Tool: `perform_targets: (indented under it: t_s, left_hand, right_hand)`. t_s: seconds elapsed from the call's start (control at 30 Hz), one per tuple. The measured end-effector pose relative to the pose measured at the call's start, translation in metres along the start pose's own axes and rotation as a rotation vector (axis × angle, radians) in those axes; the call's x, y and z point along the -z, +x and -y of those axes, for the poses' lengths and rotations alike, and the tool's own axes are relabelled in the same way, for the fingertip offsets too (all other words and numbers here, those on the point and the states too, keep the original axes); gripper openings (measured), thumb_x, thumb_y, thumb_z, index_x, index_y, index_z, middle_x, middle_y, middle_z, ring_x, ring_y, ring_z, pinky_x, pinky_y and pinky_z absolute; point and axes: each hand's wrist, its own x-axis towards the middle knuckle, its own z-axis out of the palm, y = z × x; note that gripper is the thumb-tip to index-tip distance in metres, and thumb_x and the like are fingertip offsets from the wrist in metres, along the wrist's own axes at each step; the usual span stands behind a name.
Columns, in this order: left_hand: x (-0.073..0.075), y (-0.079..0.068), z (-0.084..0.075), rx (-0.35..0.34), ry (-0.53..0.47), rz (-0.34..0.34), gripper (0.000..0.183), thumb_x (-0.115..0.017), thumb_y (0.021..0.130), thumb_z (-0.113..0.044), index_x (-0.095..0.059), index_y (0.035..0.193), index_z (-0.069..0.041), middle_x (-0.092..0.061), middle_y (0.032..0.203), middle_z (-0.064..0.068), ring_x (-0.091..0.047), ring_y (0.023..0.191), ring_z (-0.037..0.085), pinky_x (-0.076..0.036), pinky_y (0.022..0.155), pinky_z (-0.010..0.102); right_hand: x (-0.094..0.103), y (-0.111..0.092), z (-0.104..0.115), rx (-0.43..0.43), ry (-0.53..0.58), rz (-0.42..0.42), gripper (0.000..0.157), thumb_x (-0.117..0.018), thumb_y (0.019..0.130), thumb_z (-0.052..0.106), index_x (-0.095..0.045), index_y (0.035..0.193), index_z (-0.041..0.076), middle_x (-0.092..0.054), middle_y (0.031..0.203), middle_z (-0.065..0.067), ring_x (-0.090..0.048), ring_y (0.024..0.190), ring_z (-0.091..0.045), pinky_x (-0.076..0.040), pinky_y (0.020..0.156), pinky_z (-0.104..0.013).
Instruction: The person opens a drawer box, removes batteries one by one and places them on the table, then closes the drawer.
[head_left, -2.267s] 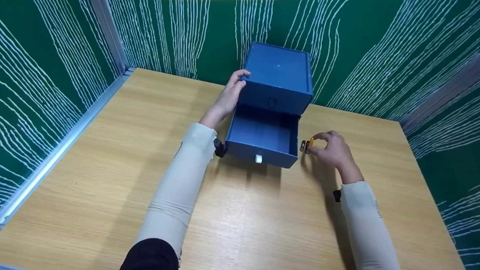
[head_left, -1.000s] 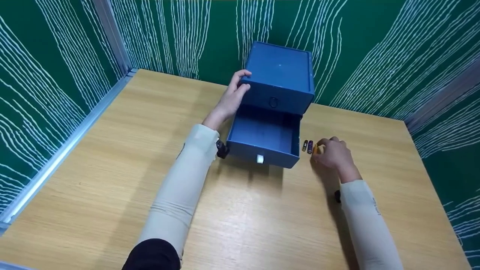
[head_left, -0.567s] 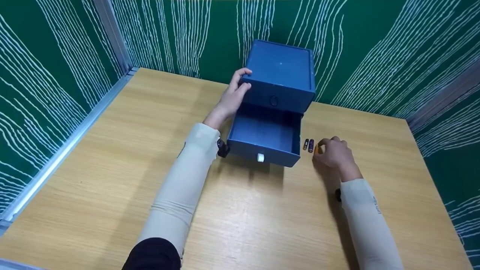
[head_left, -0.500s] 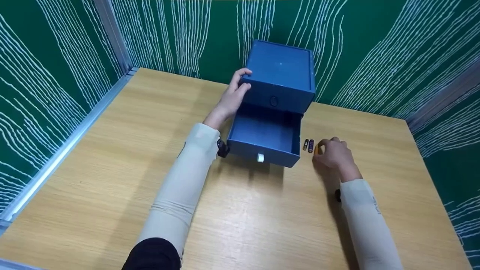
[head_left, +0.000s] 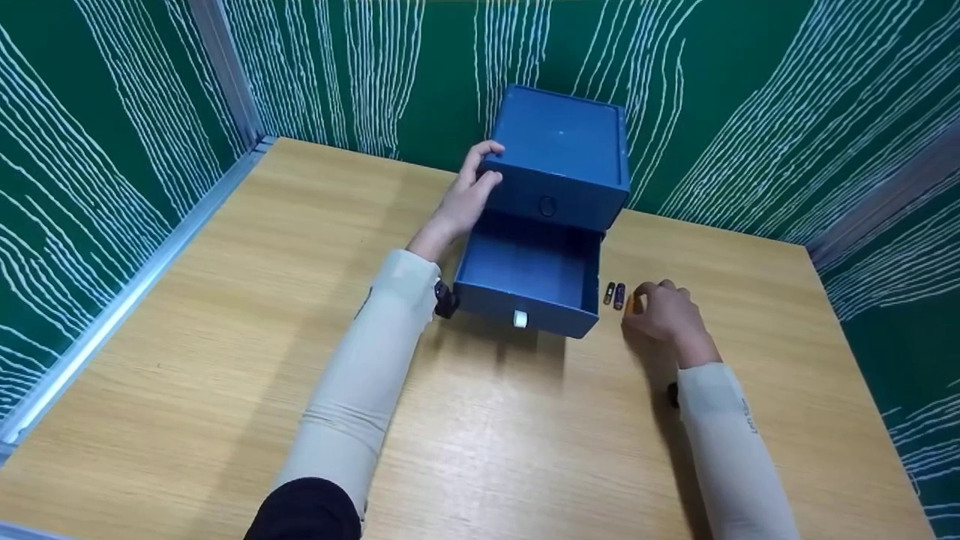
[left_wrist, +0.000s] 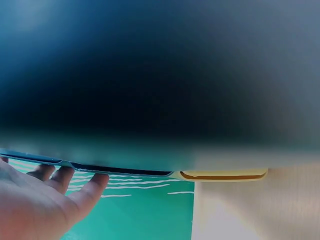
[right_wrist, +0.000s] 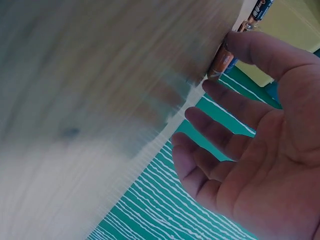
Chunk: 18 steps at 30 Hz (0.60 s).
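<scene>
A blue two-tier drawer cabinet stands toward the back of the table, its lower drawer pulled out with a bare blue bottom. My left hand holds the cabinet's front left upper corner, a finger over the top edge and the thumb on the front. To the right of the drawer, my right hand pinches an orange battery between thumb and index finger, close over the table; the other fingers are loosely bent. Two dark batteries lie side by side between the drawer and this hand.
A white pull tab sticks out from the lower drawer's front, and the upper drawer, pushed in, has a round ring mark. Green walls with white wavy lines enclose the wooden table at the back and sides.
Since the earliest frame, my right hand has carried the orange battery slightly right and down, from over the dark batteries to beside them. Lately it stays nearly still. My left hand keeps its place.
</scene>
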Motion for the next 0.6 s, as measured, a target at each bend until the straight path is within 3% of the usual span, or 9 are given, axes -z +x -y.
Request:
perform_targets:
  t_s: [0.23, 0.43, 0.6]
  left_hand:
    - [-0.001, 0.0, 0.002, 0.004, -0.004, 0.006, 0.033, -0.033, 0.091, -0.016, -0.032, 0.124, -0.022, -0.021, 0.137, -0.005, -0.028, 0.121, 0.012, -0.024, 0.1, 0.034]
    - [0.0, 0.0, 0.002, 0.005, -0.016, 0.001, 0.033, -0.033, 0.091, -0.017, -0.032, 0.123, -0.023, -0.022, 0.137, -0.005, -0.029, 0.12, 0.013, -0.024, 0.1, 0.035]
    - [0.0, 0.0, 0.003, 0.016, -0.022, 0.004, 0.034, -0.034, 0.091, -0.017, -0.031, 0.124, -0.025, -0.021, 0.137, -0.004, -0.029, 0.121, 0.014, -0.024, 0.1, 0.036]
  right_hand:
    - [0.012, -0.017, 0.01, 0.009, 0.11, -0.111, 0.048, -0.054, 0.082, 0.036, -0.045, 0.12, 0.01, -0.039, 0.124, -0.019, -0.04, 0.099, -0.035, -0.039, 0.082, -0.052]
    - [0.028, -0.034, 0.03, 0.105, 0.244, -0.326, 0.027, -0.052, 0.083, 0.032, -0.056, 0.103, 0.014, -0.056, 0.102, -0.009, -0.053, 0.091, -0.027, -0.047, 0.07, -0.04]
    - [0.037, -0.051, 0.048, 0.182, 0.333, -0.43, 0.018, -0.055, 0.081, 0.031, -0.059, 0.092, 0.018, -0.06, 0.086, -0.002, -0.056, 0.076, -0.017, -0.046, 0.062, -0.03]
